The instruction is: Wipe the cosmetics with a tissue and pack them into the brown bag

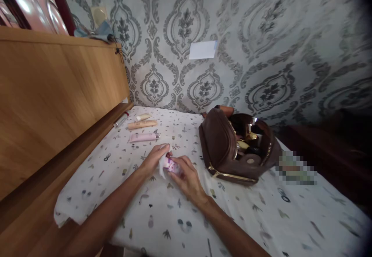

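In the head view, my right hand (187,177) is closed around a small white and purple patterned item (172,165) over the middle of the cloth. My left hand (154,159) meets it from the left, its fingers closed on a thin white tissue-like piece (162,168) that lies against the item. Beyond my left hand lie a pink tube (143,137), a peach tube (142,124) and a small cream tube (143,116). To the right of my hands sits an open brown bag (221,144) with several cosmetics inside.
A white patterned cloth (165,218) covers the surface. At its back left edge lies a clear tube with a red cap (121,119). A wooden panel (61,82) borders the left side, and a patterned wall (177,28) stands behind. A blurred patch (296,169) is at right.
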Motion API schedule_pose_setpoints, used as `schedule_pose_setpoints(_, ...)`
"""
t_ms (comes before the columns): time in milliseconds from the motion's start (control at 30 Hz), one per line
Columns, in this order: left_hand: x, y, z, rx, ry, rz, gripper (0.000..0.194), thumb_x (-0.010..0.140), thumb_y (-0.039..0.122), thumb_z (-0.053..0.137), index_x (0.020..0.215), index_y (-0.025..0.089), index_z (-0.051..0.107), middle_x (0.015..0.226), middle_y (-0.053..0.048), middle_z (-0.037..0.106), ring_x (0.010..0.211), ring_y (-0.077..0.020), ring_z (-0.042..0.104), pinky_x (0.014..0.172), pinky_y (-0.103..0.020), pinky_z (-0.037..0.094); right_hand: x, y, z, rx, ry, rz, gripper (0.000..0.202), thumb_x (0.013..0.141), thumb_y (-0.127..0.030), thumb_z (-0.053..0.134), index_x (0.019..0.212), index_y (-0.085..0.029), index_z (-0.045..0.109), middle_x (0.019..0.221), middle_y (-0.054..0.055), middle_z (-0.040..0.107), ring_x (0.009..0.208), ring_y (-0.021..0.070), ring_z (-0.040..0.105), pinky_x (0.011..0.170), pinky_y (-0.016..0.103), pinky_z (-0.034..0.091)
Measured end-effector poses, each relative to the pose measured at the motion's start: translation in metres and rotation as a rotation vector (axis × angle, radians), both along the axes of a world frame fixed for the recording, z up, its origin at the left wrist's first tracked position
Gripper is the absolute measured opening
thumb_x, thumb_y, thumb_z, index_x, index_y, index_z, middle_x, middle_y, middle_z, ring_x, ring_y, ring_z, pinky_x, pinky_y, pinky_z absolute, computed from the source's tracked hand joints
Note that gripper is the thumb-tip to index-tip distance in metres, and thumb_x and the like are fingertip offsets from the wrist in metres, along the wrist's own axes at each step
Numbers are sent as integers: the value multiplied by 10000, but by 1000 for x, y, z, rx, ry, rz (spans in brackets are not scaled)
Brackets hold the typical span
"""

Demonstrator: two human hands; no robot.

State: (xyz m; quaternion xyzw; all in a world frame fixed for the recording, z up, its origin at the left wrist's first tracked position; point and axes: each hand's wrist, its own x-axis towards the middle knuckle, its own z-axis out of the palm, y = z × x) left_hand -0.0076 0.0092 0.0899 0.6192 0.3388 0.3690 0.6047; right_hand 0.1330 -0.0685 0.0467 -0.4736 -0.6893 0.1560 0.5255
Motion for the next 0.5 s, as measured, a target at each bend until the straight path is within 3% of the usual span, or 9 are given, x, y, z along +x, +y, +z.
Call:
schedule_pose_setpoints(100,6,-5,-2,-149,-207,64,538,805,682,487,780,160,613,631,23,498,517,-104,458,505,-234,369,-4,-1,3,-124,224,25,354,797,-320,711,1137,-236,665,955,49,598,879,212,564,790,340,472)
schedule_pose_setpoints(233,18,-14,-5,-272,-417,225,603,784,720,492,880,150,661,744,-19,591,600,-123,532,559,-245,437,-14,-2,9,-298,582,129,403,739,-376,759,1106,-225,687,1036,60,661,989,234,586,922,365,445)
schedule_pose_setpoints(367,24,-23,-9,-40,-213,313,644,860,714,352,966,164,671,956,-89,691,954,-232,625,880,-355,481,-25,-2,8,-421,939,183,417,691,-391,790,1070,-250,691,1045,37,702,942,216,619,920,357,459)
schedule_pose_setpoints(433,24,-28,-9,138,-111,282,596,897,664,336,1058,182,648,1119,-100,674,1121,-251,577,1017,-387,412,-28,-1,7,-444,1035,171,395,673,-378,800,1032,-250,700,1020,31,712,927,208,625,884,336,480)
schedule_pose_setpoints(500,23,-32,-9,286,-45,223,527,932,593,337,1152,194,602,1194,-107,641,1170,-249,551,1059,-400,380,-28,0,5,-441,1080,151,362,674,-385,795,995,-244,709,998,30,719,927,204,626,858,321,494)
